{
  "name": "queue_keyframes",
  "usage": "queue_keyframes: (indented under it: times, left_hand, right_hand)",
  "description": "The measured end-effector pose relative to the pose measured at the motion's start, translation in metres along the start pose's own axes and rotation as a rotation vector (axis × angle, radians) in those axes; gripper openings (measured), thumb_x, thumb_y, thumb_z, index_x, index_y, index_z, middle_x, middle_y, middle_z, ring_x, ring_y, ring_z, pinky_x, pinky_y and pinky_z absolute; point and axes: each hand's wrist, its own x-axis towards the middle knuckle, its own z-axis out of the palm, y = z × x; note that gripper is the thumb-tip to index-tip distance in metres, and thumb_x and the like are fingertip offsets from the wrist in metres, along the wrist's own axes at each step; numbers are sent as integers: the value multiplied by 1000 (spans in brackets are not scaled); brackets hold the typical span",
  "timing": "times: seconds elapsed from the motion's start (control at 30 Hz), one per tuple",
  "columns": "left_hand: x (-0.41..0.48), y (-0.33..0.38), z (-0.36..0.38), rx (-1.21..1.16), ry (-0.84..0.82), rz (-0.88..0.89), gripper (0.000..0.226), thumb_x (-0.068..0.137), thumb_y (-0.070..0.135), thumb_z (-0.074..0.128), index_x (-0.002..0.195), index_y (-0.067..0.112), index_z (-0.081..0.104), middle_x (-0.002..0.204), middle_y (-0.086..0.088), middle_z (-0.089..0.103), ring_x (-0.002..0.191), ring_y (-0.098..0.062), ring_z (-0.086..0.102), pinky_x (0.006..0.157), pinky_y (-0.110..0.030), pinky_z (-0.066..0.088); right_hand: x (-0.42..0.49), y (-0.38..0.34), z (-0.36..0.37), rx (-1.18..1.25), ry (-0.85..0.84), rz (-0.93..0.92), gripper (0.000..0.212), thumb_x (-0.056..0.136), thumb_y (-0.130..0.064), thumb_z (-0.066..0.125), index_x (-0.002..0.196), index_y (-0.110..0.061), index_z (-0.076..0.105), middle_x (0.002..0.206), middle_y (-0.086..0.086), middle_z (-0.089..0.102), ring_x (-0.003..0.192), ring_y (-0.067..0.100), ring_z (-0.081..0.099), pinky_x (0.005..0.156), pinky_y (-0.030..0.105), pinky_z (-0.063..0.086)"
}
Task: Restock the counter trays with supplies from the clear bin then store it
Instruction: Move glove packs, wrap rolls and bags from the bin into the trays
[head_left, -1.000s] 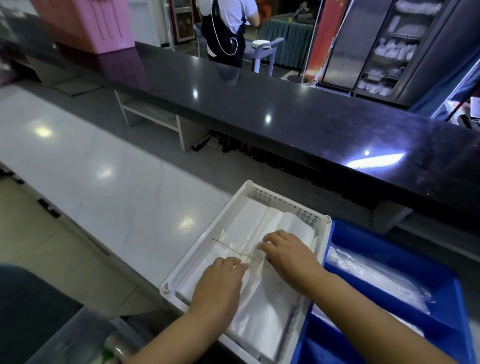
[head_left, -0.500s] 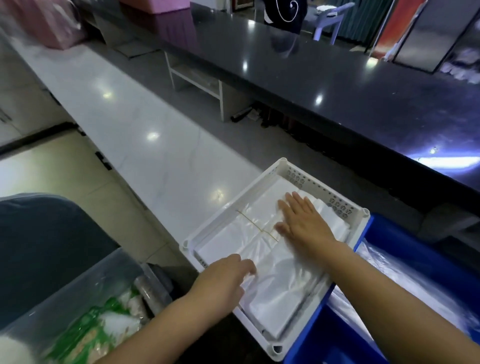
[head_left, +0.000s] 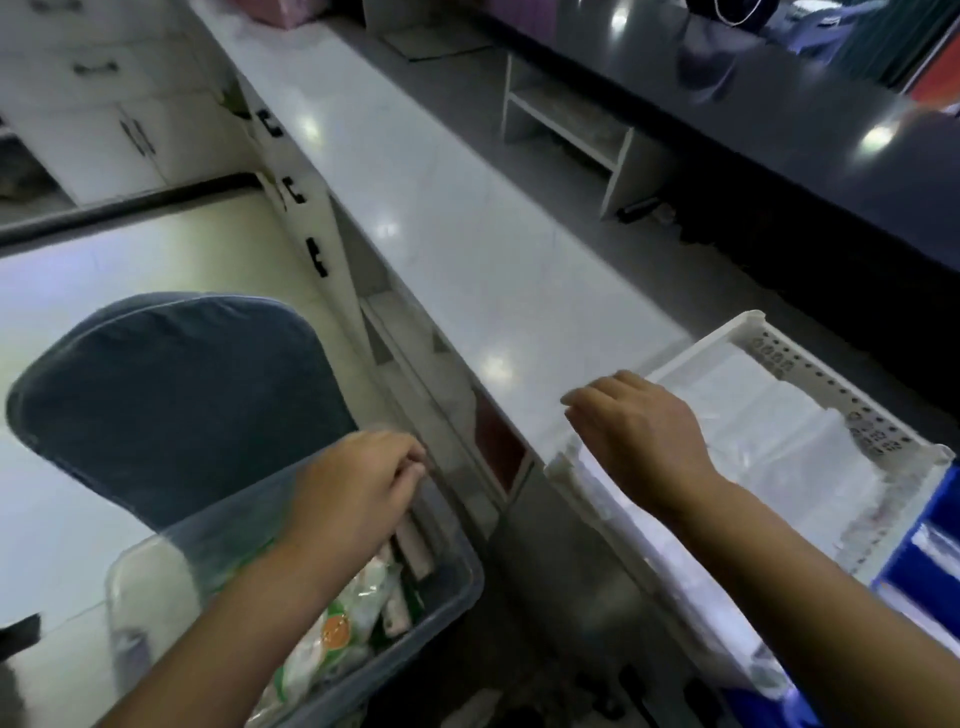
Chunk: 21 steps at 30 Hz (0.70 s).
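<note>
Person at the counter (head_left: 467, 249), one hand over the bin (head_left: 441, 608), one over the white tray (head_left: 810, 364).

The pale counter runs from the upper middle of the frame down to the right. A blue-grey chair (head_left: 171, 395) fills the left centre. The clear bin sits at lower centre, below the counter edge, with green-and-white packets (head_left: 332, 634) inside. The white tray lies at right on the counter, lined with clear plastic bags (head_left: 779, 467); a blue tray (head_left: 924, 551) touches its right side at the frame edge. The left hand (head_left: 358, 493) hangs over the bin with fingers curled; I cannot tell whether it grips anything. The right hand (head_left: 639, 431) hovers over the white tray's left corner, fingers loosely bent, holding nothing.
</note>
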Motion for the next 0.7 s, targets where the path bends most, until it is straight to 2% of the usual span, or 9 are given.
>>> queue_keyframes:
  times: [0.07,0.2,0.27,0.37,0.47,0.53,0.63,0.7]
  left_hand:
    - [-16,-49,-11,25,3,-76,9,86,23,60,90,24,68,90,6,69,89,-18,59,64,-30,41]
    - [-52,-150,-21,21,-49,-244,15,87,23,57,96,22,68,99,3,70,96,-21,60,67,-31,43]
    - [-70,-193,-23,3,-68,-320,15,86,22,57,96,23,69,100,1,71,95,-22,62,70,-31,46]
    - [-94,-243,-23,-32,-82,-410,16,86,20,58,97,22,70,99,1,72,92,-23,63,68,-30,45]
    - [-112,-285,-14,-73,-100,-484,16,86,19,57,95,22,69,97,2,71,87,-20,63,66,-30,48]
    - [-121,-312,0,-90,-120,-529,16,87,19,56,95,22,69,97,2,72,86,-20,64,67,-29,49]
    - [-130,-343,28,-48,-166,-543,19,89,19,52,98,20,69,100,0,71,90,-23,63,69,-31,49]
    - [-134,-359,47,10,-234,-519,21,89,19,50,100,18,68,98,-2,69,92,-24,62,68,-31,47]
  right_hand:
    - [16,-44,15,31,-31,-39,26,91,-26,45,89,-17,69,81,3,71,75,23,63,57,37,54]
    - [38,-132,62,91,-141,-102,34,89,-34,37,89,-19,68,82,1,69,79,22,62,59,40,53]
    - [42,-167,92,97,-184,-135,27,86,-29,43,83,-17,67,76,2,67,71,23,60,54,41,51]
    - [46,-207,133,58,-287,-116,16,79,-24,52,74,-18,66,67,2,65,62,25,60,45,35,48]
    - [41,-234,175,72,-404,-87,15,73,-23,52,67,-18,65,61,4,64,56,28,61,39,31,45]
    - [34,-251,203,123,-506,-46,14,75,-18,56,76,-16,71,67,9,68,62,32,64,42,31,45]
    - [29,-273,248,155,-698,-15,20,86,-16,55,97,-13,71,91,13,71,84,34,65,60,38,52]
    - [28,-289,279,137,-786,-96,18,77,-9,63,91,-12,73,85,12,71,79,34,66,56,38,53]
